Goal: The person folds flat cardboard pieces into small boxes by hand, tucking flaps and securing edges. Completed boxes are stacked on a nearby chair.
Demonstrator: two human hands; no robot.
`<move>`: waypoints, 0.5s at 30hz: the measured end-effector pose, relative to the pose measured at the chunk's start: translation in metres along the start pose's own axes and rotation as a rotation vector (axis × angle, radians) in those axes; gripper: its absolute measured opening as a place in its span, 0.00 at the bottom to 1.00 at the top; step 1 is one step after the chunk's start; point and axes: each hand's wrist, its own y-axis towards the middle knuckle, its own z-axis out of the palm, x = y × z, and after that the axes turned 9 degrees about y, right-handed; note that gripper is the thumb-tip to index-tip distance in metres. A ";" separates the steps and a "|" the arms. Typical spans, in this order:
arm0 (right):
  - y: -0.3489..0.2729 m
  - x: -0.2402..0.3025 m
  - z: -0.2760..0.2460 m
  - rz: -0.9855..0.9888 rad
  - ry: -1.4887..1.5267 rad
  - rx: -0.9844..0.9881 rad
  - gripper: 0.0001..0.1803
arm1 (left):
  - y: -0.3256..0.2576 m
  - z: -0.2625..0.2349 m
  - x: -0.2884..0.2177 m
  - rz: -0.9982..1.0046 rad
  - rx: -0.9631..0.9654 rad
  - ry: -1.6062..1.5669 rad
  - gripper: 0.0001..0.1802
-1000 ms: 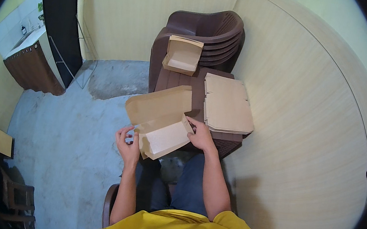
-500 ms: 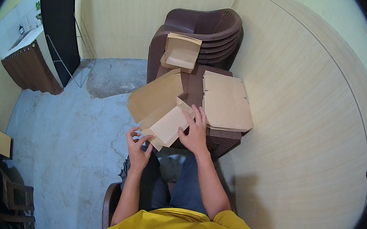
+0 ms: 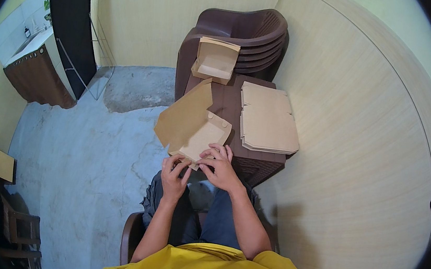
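Note:
A brown cardboard box (image 3: 195,124), half folded with its lid flap open and tilted up to the left, is held over my lap at the near edge of a dark brown table (image 3: 227,101). My left hand (image 3: 174,175) pinches the box's near bottom corner. My right hand (image 3: 220,167) grips the same near edge from the right, fingers pressed on the cardboard. Both hands touch each other at that corner.
A stack of flat cardboard blanks (image 3: 268,120) lies on the table's right side. A folded open box (image 3: 215,61) rests on stacked dark brown plastic chairs (image 3: 247,33) behind the table. A wall runs along the right. A counter with a sink (image 3: 31,65) stands at far left.
The box has turned and tilted further, its lid flap now pointing up-left. Both hands have come together at the box's near corner; the left hand moved right.

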 end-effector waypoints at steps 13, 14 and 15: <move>0.002 -0.011 -0.006 0.093 0.340 -0.203 0.11 | 0.017 0.004 -0.005 0.105 0.001 0.174 0.10; 0.001 -0.012 -0.006 0.105 0.342 -0.201 0.11 | 0.019 0.004 -0.005 0.110 0.010 0.190 0.09; 0.001 -0.013 -0.006 0.117 0.345 -0.199 0.11 | 0.021 0.004 -0.006 0.113 0.021 0.201 0.09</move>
